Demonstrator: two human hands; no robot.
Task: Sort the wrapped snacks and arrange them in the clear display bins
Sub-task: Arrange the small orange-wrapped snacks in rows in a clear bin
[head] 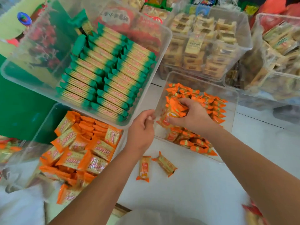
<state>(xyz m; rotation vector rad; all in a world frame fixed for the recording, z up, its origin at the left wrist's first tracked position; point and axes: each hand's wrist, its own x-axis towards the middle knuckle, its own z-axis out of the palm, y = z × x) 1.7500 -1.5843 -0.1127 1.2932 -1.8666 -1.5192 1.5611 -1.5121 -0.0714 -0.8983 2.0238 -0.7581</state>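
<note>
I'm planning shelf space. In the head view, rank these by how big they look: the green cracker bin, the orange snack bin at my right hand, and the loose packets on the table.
1. green cracker bin
2. orange snack bin, smaller although nearer
3. the two loose packets, which look alike, so they tie

orange, green and cream wrappers in clear bins on a white counter [194, 184]

green-ended packets [110, 75] with cream middles and red lettering fill the upper clear bin [169, 36]; flat orange packets [78, 153] with cream, dot-patterned panels and red print sit in the left clear bin [43, 127]; small orange packets [211, 108] banded in pale green fill the right clear bin [233, 114]. two loose packets [144, 168] are orange at the ends and yellow between. beige and brown packs [203, 46] show through further clear bins [248, 38], and a dark green board [21, 108] lies at the left.
</note>
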